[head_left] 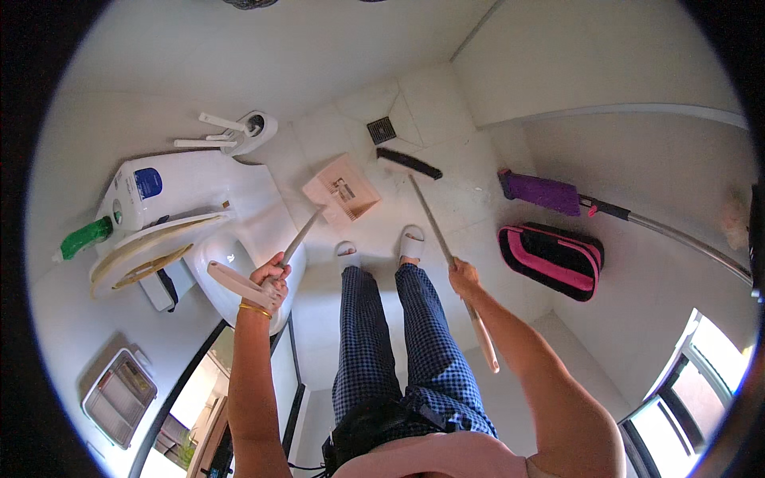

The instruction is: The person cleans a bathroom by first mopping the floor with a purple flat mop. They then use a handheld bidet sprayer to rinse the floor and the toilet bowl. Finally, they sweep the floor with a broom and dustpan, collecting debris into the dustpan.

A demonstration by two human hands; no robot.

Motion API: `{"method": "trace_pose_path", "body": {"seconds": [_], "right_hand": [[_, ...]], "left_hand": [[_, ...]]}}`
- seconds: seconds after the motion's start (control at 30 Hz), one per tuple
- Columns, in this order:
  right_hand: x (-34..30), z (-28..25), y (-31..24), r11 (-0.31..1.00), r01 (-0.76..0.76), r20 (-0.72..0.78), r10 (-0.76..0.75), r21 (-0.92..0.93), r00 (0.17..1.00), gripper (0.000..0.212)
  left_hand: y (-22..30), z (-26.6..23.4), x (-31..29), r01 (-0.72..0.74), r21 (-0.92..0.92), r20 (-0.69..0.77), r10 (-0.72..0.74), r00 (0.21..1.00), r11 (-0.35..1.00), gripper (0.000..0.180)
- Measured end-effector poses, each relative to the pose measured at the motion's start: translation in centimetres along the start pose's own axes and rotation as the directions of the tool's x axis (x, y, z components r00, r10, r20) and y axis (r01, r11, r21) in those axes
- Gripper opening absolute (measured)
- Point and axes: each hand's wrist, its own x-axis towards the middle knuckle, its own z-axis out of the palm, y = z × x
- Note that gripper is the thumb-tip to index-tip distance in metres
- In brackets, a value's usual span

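Pink top (434, 460) nearest, left hand (271, 285) clamped on the dustpan (325, 182) by its handle, right hand (464, 279) wrapped round the broom (409, 162), dustpan farther off, left of the broom's head, drain (382, 130) beyond.

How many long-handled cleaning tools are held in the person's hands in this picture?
2: the pale pink dustpan, held by its handle in the left hand, and the broom, held by its handle in the right hand.
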Motion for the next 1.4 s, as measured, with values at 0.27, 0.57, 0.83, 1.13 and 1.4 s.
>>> {"method": "trace_pose_path", "body": {"seconds": [0.27,0.57,0.83,1.13,1.4], "right_hand": [[-3.4,-1.3,3.9,0.997,0.063,-0.362,-0.042,0.046,0.931,0.034],[-0.6,7.9,-1.1,0.968,0.089,-0.162,-0.129,-0.233,0.978,0.02],[-10.9,8.1,-5.0,0.918,-0.231,0.231,0.16,0.324,0.96,0.031],[-10.1,3.5,-2.3,0.963,-0.099,-0.123,0.133,0.25,0.983,0.034],[-2.2,13.4,-4.3,0.494,0.355,0.205,-0.332,-0.794,0.921,0.025]], "left_hand": [[1.7,0.8,-0.2,0.063,0.133,0.001,-0.063,0.998,0.989,0.038],[0.1,1.0,0.8,0.033,0.227,0.005,-0.035,0.999,0.973,0.044],[-0.1,0.0,0.1,0.011,0.175,0.003,-0.011,1.0,0.984,0.042],[0.5,-5.5,-0.8,0.013,0.089,-0.009,-0.012,1.0,0.996,0.041],[0.1,-6.2,0.1,-0.075,0.083,0.028,0.073,0.997,0.994,0.04]]}}
